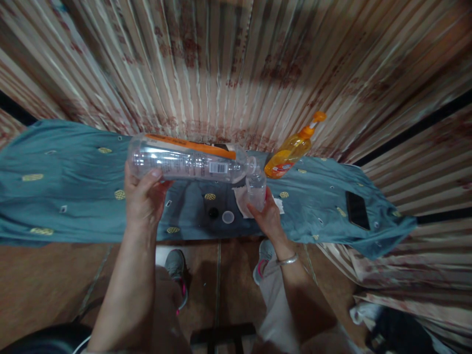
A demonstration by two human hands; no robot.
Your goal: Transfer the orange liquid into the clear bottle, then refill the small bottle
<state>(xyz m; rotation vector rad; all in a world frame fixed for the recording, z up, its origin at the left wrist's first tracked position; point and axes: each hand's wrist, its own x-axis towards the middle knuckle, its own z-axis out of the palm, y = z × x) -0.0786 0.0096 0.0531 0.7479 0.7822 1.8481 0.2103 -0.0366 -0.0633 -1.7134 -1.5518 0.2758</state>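
Note:
My left hand (142, 196) grips the base end of a large clear plastic bottle (188, 163) with an orange label, held on its side with its mouth pointing right. That mouth meets the top of a small clear bottle (255, 189), which my right hand (268, 219) holds upright just above the table. Both bottles hover over a table covered in a teal cloth (73, 196). A small white cap (228, 217) and a dark cap (213, 213) lie on the cloth below the large bottle. A piece of white paper (240, 199) lies behind the small bottle.
An orange pump bottle of liquid (291, 152) leans at the back of the table against a striped curtain (236, 64). A black phone (357, 210) lies on the cloth at the right. My shoes (177, 268) show on the brown floor below.

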